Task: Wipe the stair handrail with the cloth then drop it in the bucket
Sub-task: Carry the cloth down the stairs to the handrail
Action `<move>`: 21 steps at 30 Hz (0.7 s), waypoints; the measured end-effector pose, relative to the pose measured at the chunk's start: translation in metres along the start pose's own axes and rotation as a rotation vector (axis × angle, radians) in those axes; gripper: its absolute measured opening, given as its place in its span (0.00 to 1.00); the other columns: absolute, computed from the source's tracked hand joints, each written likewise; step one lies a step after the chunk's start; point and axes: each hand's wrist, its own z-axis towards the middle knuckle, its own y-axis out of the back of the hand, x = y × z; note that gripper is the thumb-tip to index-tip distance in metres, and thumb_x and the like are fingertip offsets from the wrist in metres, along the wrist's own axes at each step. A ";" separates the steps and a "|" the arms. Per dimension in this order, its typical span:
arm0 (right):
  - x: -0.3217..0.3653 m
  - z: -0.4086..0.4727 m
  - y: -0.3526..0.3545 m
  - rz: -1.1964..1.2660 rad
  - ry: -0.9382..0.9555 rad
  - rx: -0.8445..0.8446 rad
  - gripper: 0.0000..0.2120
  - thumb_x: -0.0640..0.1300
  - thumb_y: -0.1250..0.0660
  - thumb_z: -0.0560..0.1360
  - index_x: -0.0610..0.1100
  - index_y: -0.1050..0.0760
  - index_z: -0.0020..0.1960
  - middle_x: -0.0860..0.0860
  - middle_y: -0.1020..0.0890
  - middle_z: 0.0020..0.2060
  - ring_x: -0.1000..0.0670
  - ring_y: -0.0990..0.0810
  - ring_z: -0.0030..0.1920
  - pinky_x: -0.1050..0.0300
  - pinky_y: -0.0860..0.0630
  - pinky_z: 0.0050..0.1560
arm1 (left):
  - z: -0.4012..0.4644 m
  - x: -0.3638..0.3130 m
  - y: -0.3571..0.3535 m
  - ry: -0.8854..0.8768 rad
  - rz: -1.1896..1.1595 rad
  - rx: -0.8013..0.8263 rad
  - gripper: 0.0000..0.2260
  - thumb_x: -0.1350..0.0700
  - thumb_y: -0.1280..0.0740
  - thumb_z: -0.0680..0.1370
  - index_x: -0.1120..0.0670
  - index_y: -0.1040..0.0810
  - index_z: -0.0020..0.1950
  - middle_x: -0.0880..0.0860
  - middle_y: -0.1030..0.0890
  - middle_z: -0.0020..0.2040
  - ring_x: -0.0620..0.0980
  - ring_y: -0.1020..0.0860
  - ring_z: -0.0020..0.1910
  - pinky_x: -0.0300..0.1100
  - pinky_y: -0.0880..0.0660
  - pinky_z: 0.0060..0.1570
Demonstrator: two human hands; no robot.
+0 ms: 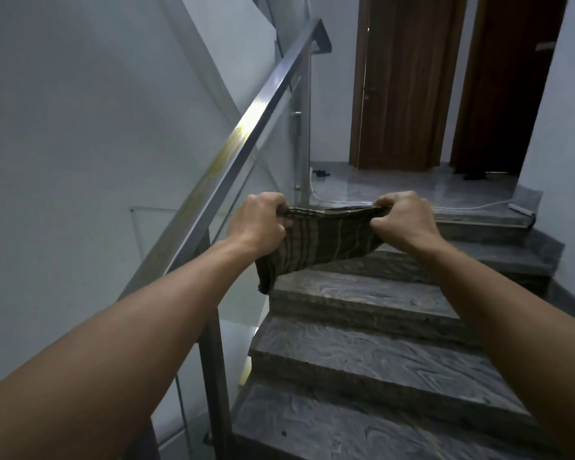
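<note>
Both fists pinch the cloth [326,242] by its top edge: left hand [258,224] on one corner, right hand [404,219] on the other, fabric pulled taut between them. Cloth is dark with pale stripes (lower left corner hangs loose). It sits in the air just right of the handrail [233,154], not touching it, above the grey stair steps [362,356]. Handrail is metal, sloping up toward the landing, yellowish smears on its top face.

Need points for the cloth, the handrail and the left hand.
cloth [326,242]: head view, middle of the striped fabric.
handrail [246,141]: head view, top face of the metal rail.
left hand [258,224]: head view, back of the hand.
</note>
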 end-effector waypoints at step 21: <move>0.054 0.295 -0.059 -0.018 0.054 -0.012 0.12 0.40 0.32 0.67 0.44 0.17 0.50 0.45 0.15 0.41 0.43 0.18 0.45 0.44 0.18 0.50 | 0.302 0.053 0.000 0.027 -0.015 -0.041 0.05 0.61 0.31 0.73 0.52 0.18 0.45 0.51 0.19 0.41 0.54 0.21 0.44 0.51 0.21 0.46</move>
